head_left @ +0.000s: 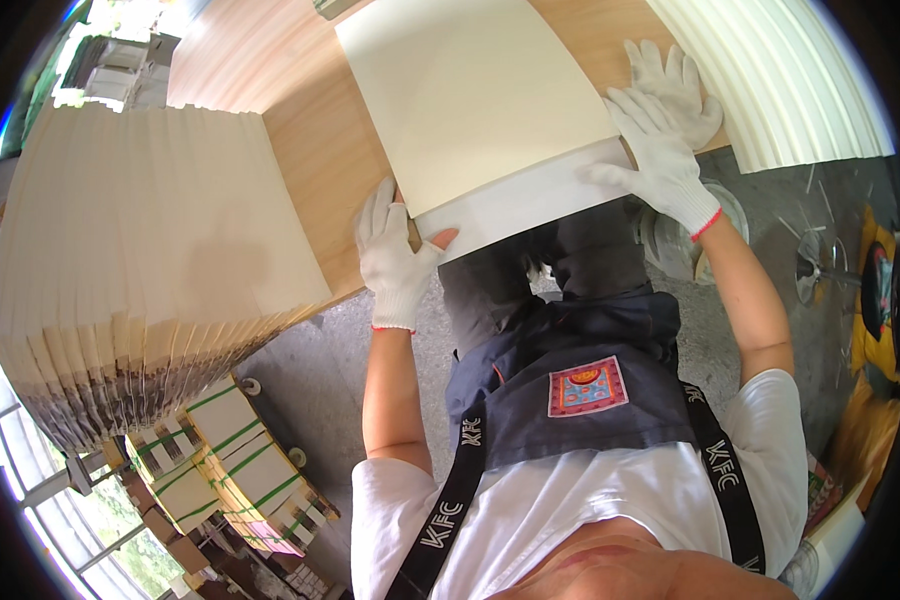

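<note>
A large cream sheet (480, 90) lies on the wooden table in front of me, with a white strip (520, 198) along its near edge. My left hand (395, 250), in a white knit glove with bare thumb tip, is at the near left corner. Its fingers stretch along the side and its thumb touches the white strip. At the near right corner, my gloved right hand (667, 165) is open, fingers extended by the sheet's edge and thumb over the strip. A loose white glove (682, 92) lies just beyond it, partly covered by its fingers.
A tall fanned stack of cream sheets (160, 210) stands left of the wooden table (315, 150); another ridged pale stack (785, 80) is at the right. Strapped bundles (245, 455) sit at the lower left. A round clear container (725, 215) and a fan-like metal object (815, 265) are right.
</note>
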The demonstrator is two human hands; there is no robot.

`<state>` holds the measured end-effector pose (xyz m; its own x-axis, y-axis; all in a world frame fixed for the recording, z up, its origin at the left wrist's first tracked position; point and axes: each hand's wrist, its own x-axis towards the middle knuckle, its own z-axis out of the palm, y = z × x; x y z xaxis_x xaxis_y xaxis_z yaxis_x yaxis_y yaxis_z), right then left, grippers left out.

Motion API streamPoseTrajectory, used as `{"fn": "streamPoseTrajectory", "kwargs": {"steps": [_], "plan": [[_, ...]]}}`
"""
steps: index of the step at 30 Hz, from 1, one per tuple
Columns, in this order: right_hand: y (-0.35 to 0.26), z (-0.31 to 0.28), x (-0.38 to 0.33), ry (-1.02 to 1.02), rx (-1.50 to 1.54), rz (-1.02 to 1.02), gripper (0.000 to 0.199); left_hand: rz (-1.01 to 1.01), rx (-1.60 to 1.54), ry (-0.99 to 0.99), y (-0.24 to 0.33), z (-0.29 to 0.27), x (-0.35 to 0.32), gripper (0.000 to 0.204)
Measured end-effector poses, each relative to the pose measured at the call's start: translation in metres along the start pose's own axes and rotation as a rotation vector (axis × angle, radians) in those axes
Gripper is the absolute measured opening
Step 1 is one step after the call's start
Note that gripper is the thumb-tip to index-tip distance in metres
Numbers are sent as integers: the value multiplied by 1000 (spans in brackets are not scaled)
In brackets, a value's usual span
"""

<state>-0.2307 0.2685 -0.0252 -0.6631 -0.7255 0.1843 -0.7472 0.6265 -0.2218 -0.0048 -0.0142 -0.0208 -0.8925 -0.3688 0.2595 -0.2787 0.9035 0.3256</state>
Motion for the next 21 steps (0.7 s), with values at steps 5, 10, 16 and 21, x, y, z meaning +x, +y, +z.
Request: {"fn": "streamPoseTrajectory", "kwargs": {"steps": [5, 10, 16, 21], "plan": [[0, 0, -1, 5, -33, -25, 95, 0, 18, -5, -1, -2, 1, 75], [5, 3, -3, 18, -28, -30, 94, -18, -5, 15, 2, 1, -1, 74], [1, -2, -3, -22, -12, 0, 94, -52, -12, -16, 1, 1, -2, 74], [3, 1, -2, -28, 3, 26, 99, -49, 16, -40, 2, -2, -1, 76]]}}
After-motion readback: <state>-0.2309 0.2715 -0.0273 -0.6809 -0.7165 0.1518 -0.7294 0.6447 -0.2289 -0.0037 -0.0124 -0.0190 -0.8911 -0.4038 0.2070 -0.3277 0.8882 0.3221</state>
